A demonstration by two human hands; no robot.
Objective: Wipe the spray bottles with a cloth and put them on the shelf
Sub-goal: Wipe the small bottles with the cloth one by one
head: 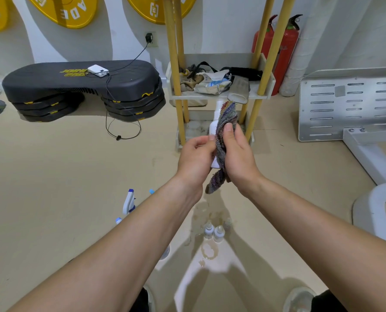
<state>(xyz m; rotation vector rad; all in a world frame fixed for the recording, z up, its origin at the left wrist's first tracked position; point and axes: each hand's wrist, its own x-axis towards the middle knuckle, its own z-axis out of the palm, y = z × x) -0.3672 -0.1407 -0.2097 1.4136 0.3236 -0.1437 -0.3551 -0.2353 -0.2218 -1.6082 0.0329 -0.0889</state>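
Left hand (195, 157) grips the white spray bottle (215, 127); right hand (237, 154) clasps the cloth (223, 131) against it.

The bottle (216, 113) is white, and the cloth (226, 121) is striped in purple, grey and brown. The sprayer (128, 202) is white with blue trim. The shelf (196, 97) has yellow posts and cream trays. The extinguishers (288, 47) are red, the stepper (75, 83) black with yellow lettering, and the floor (52, 176) beige.
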